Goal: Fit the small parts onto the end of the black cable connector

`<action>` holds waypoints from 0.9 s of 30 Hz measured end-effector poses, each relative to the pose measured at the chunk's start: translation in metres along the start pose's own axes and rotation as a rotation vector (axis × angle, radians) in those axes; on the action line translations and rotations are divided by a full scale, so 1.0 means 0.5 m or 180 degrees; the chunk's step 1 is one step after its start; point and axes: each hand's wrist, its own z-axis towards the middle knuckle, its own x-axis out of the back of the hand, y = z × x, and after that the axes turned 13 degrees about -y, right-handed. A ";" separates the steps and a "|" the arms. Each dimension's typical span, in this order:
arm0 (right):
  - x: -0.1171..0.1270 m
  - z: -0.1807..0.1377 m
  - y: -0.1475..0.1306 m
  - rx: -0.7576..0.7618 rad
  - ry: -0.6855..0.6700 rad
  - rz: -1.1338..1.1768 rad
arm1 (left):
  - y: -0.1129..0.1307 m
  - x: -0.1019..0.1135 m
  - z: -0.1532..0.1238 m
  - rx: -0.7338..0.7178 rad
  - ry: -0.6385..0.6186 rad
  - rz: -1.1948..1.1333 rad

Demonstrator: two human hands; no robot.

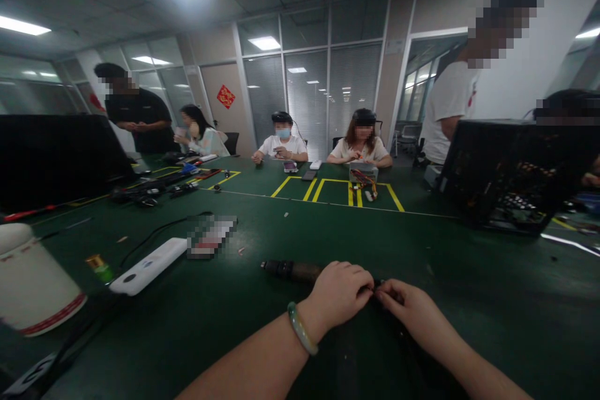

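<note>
A dark, long-bodied electric screwdriver (304,272) lies on the green tabletop, its black nose pointing left. My left hand (340,294), with a green bangle at the wrist, is closed over its rear part. At the tail end, my right hand (410,309) is closed in a pinch, its fingertips almost meeting those of the left. What sits between the right fingertips is hidden. A dark cord-like shape runs faintly below the right hand.
Left on the green table (262,215) are a white power strip (152,265), a small green-and-gold bottle (100,267) and a cream container (35,281). A black monitor (60,159) and black computer case (501,175) flank the table. Several people are across it.
</note>
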 end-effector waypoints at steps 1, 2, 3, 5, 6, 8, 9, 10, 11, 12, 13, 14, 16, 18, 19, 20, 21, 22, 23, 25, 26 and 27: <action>-0.001 0.001 0.002 -0.0032 0.0002 0.0009 | 0.000 0.000 0.000 0.0004 0.0016 -0.0023; -0.001 0.001 0.004 -0.0055 0.0011 0.0019 | 0.000 0.000 0.000 0.0009 0.0025 -0.0044; -0.002 0.002 0.005 -0.0060 0.0018 0.0027 | 0.001 0.000 0.000 0.0015 0.0027 -0.0062; -0.002 0.003 0.008 -0.0041 0.0044 0.0021 | 0.003 0.000 0.000 0.0033 0.0020 -0.0081; -0.002 0.003 0.009 -0.0035 0.0048 0.0014 | 0.004 0.000 0.000 0.0042 0.0015 -0.0084; -0.001 0.003 0.011 -0.0051 0.0046 0.0003 | 0.005 -0.001 0.000 0.0071 0.0015 -0.0082; -0.001 0.003 0.012 -0.0065 0.0043 0.0005 | 0.005 -0.001 0.000 0.0094 0.0018 -0.0076; 0.000 0.004 0.013 -0.0082 0.0038 0.0014 | 0.005 -0.002 0.000 0.0120 0.0017 -0.0065; 0.000 0.004 0.013 -0.0098 0.0024 0.0022 | 0.004 -0.002 0.001 0.0141 0.0007 -0.0048; 0.000 0.004 0.013 -0.0108 0.0018 0.0022 | 0.003 -0.002 0.001 0.0152 -0.0013 -0.0025; 0.000 0.004 0.012 -0.0107 0.0013 0.0018 | 0.002 -0.003 0.001 0.0147 -0.0043 0.0000; 0.000 0.004 0.011 -0.0096 0.0016 0.0006 | 0.001 -0.003 0.001 0.0127 -0.0074 0.0022; -0.001 0.004 0.008 -0.0071 0.0046 -0.0033 | 0.000 -0.004 0.001 0.0085 -0.0094 0.0037; -0.001 0.003 0.003 -0.0053 0.0066 -0.0065 | -0.001 -0.006 0.001 0.0056 -0.0059 0.0007; -0.001 0.002 0.001 -0.0047 0.0062 -0.0072 | -0.001 -0.006 0.000 0.0044 -0.0038 -0.0015; -0.001 0.001 0.000 -0.0042 0.0060 -0.0072 | -0.001 -0.005 0.000 0.0038 -0.0017 -0.0041; 0.000 0.000 0.000 -0.0034 0.0052 -0.0063 | 0.000 -0.005 0.000 0.0040 0.0000 -0.0065; 0.000 -0.001 0.000 -0.0028 0.0042 -0.0046 | 0.001 -0.004 -0.001 0.0050 0.0014 -0.0084; 0.001 -0.001 0.001 -0.0024 0.0027 -0.0021 | 0.001 -0.002 -0.001 0.0067 0.0025 -0.0099; 0.001 -0.001 0.003 -0.0031 -0.0002 0.0037 | 0.002 0.000 -0.001 0.0081 0.0034 -0.0124; 0.001 -0.001 0.004 -0.0036 -0.0006 0.0053 | 0.002 0.000 -0.001 0.0072 0.0029 -0.0125; 0.001 -0.001 0.005 -0.0037 -0.0005 0.0060 | 0.002 0.000 -0.001 0.0054 0.0015 -0.0118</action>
